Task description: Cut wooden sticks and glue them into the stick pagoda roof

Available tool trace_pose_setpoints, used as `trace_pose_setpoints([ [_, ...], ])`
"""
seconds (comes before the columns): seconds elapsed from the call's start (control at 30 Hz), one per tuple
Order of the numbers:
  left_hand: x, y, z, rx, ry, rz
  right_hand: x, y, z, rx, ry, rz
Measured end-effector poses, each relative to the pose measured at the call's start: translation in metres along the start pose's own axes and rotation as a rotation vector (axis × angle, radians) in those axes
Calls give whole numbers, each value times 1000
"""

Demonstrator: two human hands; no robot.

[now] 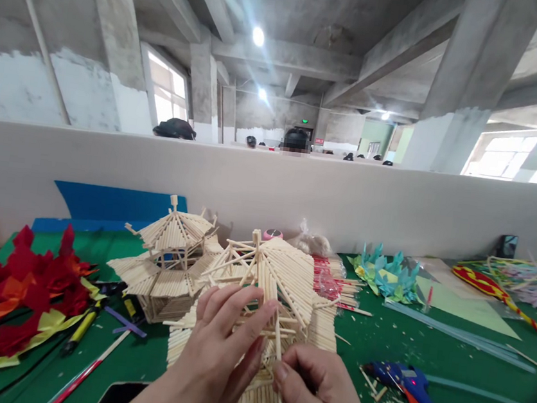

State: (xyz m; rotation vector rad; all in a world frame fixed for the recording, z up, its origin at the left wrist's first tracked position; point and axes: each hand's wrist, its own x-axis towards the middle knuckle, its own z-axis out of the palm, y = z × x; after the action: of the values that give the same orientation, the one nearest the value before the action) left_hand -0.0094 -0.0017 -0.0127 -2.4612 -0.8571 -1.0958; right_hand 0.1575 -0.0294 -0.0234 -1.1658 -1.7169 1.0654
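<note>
In front of me stands a pavilion model (289,278) built of thin wooden sticks, its pointed roof partly covered and partly bare frame. My left hand (226,339) lies over the near side of that roof with fingers stretched out, the index fingertip touching near the upper end of a wooden stick (278,338). Lower down, my right hand (317,388) pinches this stick between thumb and fingers; it slants down from the roof. The fingers partly hide the model's lower tier. A second stick pavilion (172,261) with a covered roof stands just behind to the left.
A blue glue gun (416,393) lies at right among stick scraps. Red and yellow paper shapes (20,296) spread at left, beside a yellow cutter (84,329). Blue paper petals (386,273), clear glue sticks (457,336) and bundled sticks (332,280) lie behind. A white partition (270,185) borders the table.
</note>
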Motion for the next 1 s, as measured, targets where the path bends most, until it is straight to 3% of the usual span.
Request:
trace_pose_setpoints([
  [1.0,2,-5,0,32,-4,28,1,-1,0,17,-15,13],
])
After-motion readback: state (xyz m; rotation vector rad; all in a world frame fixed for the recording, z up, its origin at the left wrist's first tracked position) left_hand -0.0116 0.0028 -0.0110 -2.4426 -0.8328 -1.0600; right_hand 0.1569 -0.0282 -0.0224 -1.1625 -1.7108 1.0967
